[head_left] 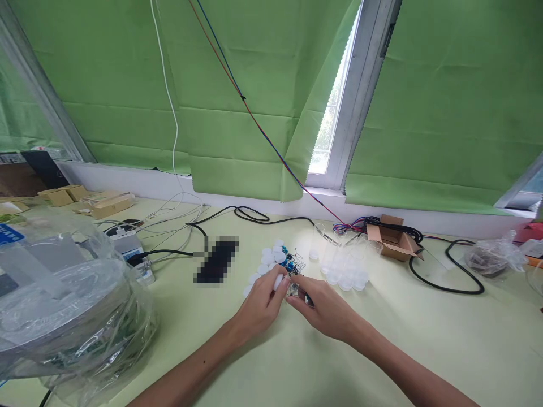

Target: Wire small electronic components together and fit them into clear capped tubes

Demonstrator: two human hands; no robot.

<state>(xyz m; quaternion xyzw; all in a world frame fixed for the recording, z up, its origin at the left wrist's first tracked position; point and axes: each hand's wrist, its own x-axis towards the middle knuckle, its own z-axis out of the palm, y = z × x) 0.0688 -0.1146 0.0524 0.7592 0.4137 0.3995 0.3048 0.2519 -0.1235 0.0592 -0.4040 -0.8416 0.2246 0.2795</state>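
Note:
In front of me, my left hand [265,297] pinches a round white plastic cap [278,281] between thumb and fingers. My right hand [320,305] meets it from the right, its fingers closed around a small dark tool [309,299] with a shiny part; its kind is mostly hidden by the palm. The fingertips of both hands come close together at the cap. Just beyond them lies a heap of small blue parts with thin wire leads [291,264]. More white caps [267,257] are spread along the left of that heap.
Clear plastic tubes [345,265] lie in a group to the right. Behind stand a small open cardboard box [392,240] and black cables [449,288]. A blurred dark rectangle [217,261] is left of the caps. A large plastic-wrapped reel [72,316] takes up the left front.

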